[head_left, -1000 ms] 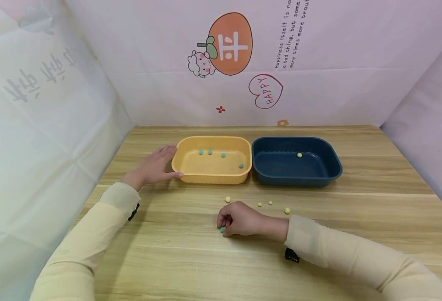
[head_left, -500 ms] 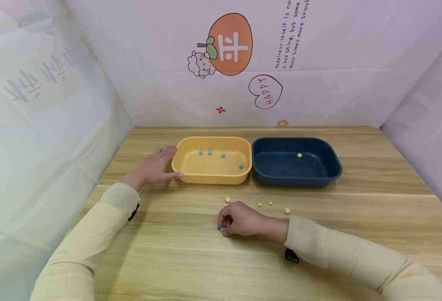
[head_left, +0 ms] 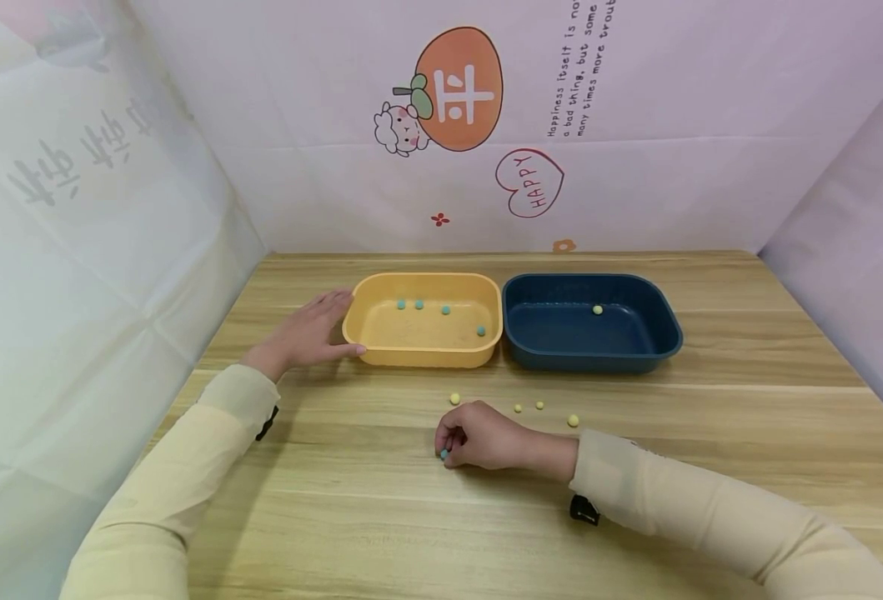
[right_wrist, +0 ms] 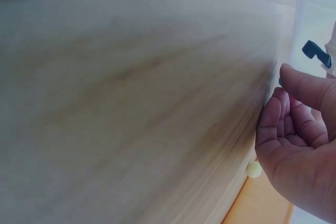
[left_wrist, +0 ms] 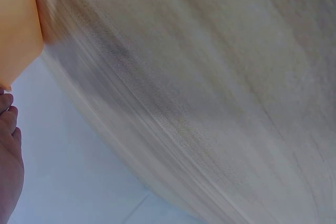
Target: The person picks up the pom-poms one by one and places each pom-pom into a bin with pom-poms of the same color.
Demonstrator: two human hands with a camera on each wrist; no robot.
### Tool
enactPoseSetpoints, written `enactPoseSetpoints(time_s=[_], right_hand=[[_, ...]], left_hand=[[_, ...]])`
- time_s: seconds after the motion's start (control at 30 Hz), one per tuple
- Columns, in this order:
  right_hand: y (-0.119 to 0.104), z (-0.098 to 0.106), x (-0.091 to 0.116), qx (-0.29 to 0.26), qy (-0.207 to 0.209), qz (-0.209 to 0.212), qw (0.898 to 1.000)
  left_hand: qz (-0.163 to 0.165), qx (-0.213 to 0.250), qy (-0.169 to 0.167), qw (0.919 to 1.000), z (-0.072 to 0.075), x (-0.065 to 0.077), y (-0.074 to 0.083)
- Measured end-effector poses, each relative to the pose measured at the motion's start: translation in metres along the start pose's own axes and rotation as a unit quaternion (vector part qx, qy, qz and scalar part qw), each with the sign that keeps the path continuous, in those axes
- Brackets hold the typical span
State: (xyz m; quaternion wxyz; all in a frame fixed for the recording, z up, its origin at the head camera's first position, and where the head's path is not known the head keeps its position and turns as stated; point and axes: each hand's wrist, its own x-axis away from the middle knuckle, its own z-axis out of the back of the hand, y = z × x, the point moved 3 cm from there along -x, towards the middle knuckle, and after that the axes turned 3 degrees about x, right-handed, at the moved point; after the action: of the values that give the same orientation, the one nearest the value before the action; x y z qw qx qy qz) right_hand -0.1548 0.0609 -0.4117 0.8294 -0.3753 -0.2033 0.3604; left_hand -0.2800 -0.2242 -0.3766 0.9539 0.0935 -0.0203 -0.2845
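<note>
In the head view my right hand [head_left: 482, 437] pinches a small blue ball [head_left: 444, 454] between thumb and fingertips, low over the wooden table; the fingers partly cover it. The right wrist view shows the hand [right_wrist: 299, 135] from the palm side, with little of the ball visible. My left hand [head_left: 306, 333] rests against the left end of the yellow bin [head_left: 426, 357], thumb along its front and fingers stretched toward the back. Several blue balls [head_left: 446, 310] lie inside that bin. A pale yellow ball [head_left: 454, 399] sits just beyond my right hand.
Beside the yellow bin, close against it, stands a dark blue bin [head_left: 591, 362] with one yellow ball [head_left: 598, 310] inside. More yellow balls [head_left: 573, 421] lie on the table [head_left: 336, 517] between bins and right forearm. Cloth walls [head_left: 298, 183] border the table's back and sides.
My right thumb and fingertips have drawn slightly closer around the blue ball, which has shifted a tiny bit away from me. The left hand and both bins stay put.
</note>
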Motion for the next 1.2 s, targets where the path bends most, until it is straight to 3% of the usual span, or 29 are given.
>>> enactPoseSetpoints(time_s=[0.37,0.73,1.2], right_hand=[[0.001,0.006,0.000,-0.024,0.005,-0.038,0.999],[-0.002,0.018,-0.004,-0.067,0.026,-0.045,0.996],[-0.016,0.051,-0.010,-0.094,0.098,-0.018,0.991]], left_hand=[[0.003,-0.001,-0.005,1.0000,0.000,0.000,0.001],[0.008,0.000,-0.002,1.0000,0.001,-0.001,0.000],[0.008,0.001,-0.002,1.0000,0.001,-0.001,0.000]])
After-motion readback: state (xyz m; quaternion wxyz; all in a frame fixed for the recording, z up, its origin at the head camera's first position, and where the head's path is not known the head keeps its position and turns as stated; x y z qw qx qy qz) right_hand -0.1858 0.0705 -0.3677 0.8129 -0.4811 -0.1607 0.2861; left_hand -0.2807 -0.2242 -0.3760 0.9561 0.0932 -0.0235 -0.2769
